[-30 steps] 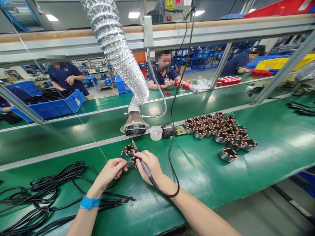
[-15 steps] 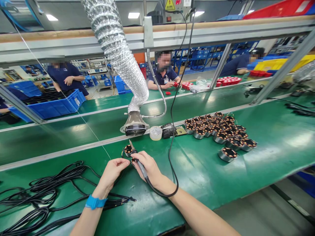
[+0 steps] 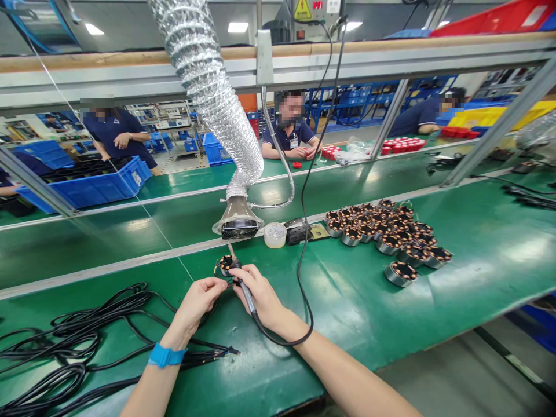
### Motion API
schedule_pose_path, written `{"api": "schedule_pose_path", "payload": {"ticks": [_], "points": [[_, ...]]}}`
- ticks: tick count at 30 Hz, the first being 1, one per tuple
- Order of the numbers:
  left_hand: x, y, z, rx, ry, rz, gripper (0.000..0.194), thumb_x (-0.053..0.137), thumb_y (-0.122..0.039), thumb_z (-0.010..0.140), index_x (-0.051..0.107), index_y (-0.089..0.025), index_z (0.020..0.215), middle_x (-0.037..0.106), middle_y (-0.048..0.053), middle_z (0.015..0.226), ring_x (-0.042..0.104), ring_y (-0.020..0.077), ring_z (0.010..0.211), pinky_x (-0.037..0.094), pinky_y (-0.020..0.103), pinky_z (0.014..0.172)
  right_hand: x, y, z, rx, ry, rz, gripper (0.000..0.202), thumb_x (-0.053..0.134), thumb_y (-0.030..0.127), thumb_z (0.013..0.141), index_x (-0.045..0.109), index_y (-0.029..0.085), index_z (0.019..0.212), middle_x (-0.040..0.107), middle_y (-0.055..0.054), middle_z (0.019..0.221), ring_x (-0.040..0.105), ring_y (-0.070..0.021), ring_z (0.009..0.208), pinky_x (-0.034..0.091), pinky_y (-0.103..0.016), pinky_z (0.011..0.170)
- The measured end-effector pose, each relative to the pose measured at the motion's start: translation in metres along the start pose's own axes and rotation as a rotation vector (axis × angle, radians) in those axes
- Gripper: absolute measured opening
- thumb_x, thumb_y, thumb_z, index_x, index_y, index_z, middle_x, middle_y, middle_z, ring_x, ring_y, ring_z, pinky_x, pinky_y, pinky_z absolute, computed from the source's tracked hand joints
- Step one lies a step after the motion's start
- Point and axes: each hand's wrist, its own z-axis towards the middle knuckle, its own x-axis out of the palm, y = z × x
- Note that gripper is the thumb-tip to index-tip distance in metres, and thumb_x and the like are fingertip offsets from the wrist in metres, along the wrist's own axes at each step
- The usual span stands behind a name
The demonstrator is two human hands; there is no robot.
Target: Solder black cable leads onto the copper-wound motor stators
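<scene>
My right hand (image 3: 266,296) is closed around a soldering iron (image 3: 248,298), its metal tip pointing up and away from me. Just left of the tip, a wound motor stator (image 3: 225,265) with copper coils and coloured wires sits on the green bench. My left hand (image 3: 197,307), with a blue band at the wrist, pinches a thin wire close to the right hand's fingertips. Fingers partly hide the wire and a small dark part between the hands. Black cables (image 3: 99,330) lie coiled at the left, with stripped ends (image 3: 228,351) below my hands.
A fume extraction hood (image 3: 238,223) hangs beyond the stator. Beside it stand a round tub (image 3: 275,235) and a black iron stand (image 3: 297,230). Several stators (image 3: 402,273) are grouped at the right. The iron's black cord (image 3: 299,266) loops down past my right forearm.
Both hands have shifted very slightly left, still close together. The pinch and the hold on the soldering iron are unchanged.
</scene>
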Motion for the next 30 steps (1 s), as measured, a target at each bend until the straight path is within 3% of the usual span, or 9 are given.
{"api": "schedule_pose_path", "payload": {"ticks": [15,22,30], "points": [[0.0,0.001,0.001,0.014,0.013,0.063,0.05,0.074,-0.059,0.07,0.066,-0.011,0.082,0.034,-0.009,0.049,0.02,0.0048,0.043,0.011,0.021,0.043,0.001,0.001,0.002,0.017,0.053,0.058,0.054,0.043,0.004,0.095,0.04,0.025,0.144,0.047,-0.011,0.124,0.059,-0.0183,0.111,0.051,-0.033,0.097],[0.003,-0.01,-0.005,0.07,0.079,0.144,0.051,0.07,-0.062,0.071,0.065,-0.012,0.079,0.038,-0.007,0.054,0.024,0.0064,0.047,0.012,0.022,0.044,0.0,0.002,0.002,0.014,0.067,0.06,0.054,0.044,0.003,0.094,0.041,0.024,0.144,0.047,-0.011,0.125,0.06,-0.0179,0.109,0.052,-0.032,0.096],[0.002,-0.004,-0.004,0.043,0.164,0.105,0.042,0.068,-0.054,0.078,0.062,-0.014,0.074,0.038,-0.007,0.055,0.023,0.0045,0.044,0.01,0.021,0.043,-0.001,0.004,0.001,0.003,0.069,0.053,0.061,0.047,0.0,0.089,0.042,0.025,0.144,0.048,-0.012,0.128,0.061,-0.0186,0.107,0.054,-0.034,0.093]]}}
